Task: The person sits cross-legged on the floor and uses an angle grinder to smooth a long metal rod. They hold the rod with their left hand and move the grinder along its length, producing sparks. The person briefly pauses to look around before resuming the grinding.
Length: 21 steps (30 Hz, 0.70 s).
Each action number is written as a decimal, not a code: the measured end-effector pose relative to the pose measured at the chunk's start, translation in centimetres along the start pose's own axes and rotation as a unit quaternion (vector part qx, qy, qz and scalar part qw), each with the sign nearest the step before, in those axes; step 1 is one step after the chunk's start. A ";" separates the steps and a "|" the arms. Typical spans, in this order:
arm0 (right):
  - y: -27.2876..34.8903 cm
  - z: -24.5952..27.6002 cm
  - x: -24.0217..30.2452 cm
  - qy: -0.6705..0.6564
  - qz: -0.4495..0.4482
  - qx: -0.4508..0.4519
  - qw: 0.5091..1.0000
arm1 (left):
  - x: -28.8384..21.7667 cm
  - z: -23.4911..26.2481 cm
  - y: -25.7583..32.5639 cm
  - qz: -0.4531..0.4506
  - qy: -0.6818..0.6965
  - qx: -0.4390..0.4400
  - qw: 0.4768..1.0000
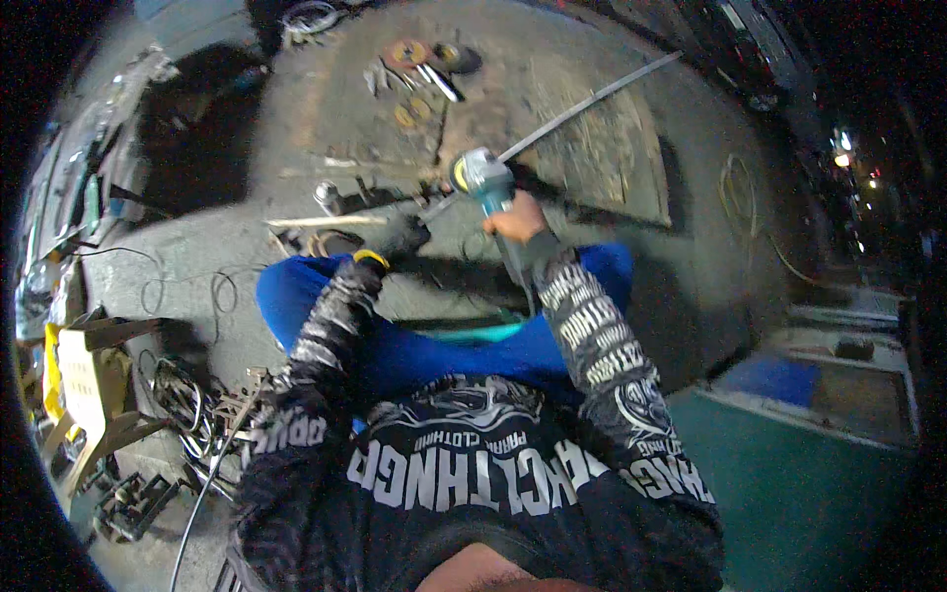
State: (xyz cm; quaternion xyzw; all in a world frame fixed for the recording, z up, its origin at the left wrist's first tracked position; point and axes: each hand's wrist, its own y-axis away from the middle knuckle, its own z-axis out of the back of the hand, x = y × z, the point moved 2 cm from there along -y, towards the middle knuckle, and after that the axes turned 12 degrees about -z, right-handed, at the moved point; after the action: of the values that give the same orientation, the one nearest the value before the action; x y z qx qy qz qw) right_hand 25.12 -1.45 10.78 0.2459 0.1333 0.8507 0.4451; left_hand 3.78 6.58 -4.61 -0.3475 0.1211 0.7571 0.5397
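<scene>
Steel scrap [192,409] lay piled at far left beside a cardboard box [84,380], with loose cable [187,291] looped on the concrete floor [247,128] above it. Moving right, I saw the left hand [402,235], in a dark glove with a yellow cuff, pressed down near the lower end of a long grey bar [582,104]; whether its fingers wrapped the bar or only bore on it I could not tell, since the glove blurred into shadow. A pale wooden strip [326,221] lay just left of that hand, and a small metal cylinder [327,194] stood above the strip. Farther up the floor, grinding discs [406,54] and a few hand tools were scattered, well apart from the work.

At centre, the bare right hand [515,219] was closed around the rear body of a teal angle grinder [483,178], whose head sat on or just over the bar. The bar's long axis ran from beside the left hand up and to the right, toward the far edge of a flat plate [592,148] on the floor. The grinder thus met the bar between the two hands, the left hand being nearer the bar's low end and the right hand behind the tool, toward the body. Blue trousers [296,296] framed the scene below. At right lay a green mat [789,474].
</scene>
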 end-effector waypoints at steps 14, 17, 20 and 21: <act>-0.9 2.1 -5.9 -0.564 0.037 0.226 0.793 | -19.9 11.9 8.7 0.256 -0.143 -0.130 0.947; -1.6 2.8 -7.3 -0.584 -0.060 0.298 0.753 | -28.6 13.4 14.6 0.318 -0.149 -0.137 0.926; -1.2 4.3 -6.8 -0.585 -0.007 0.283 0.760 | -36.2 13.1 21.5 0.585 -0.062 0.042 0.807; -1.0 4.9 -6.5 -0.599 0.018 0.309 0.739 | -39.2 12.6 23.6 0.622 -0.072 0.065 0.777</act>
State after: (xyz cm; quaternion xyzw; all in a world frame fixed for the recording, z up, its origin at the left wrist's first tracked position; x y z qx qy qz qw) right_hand 31.60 -6.14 12.51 0.8309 0.0907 0.4481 0.3170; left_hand -15.59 -24.25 25.82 -0.1052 0.3207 0.9411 -0.0204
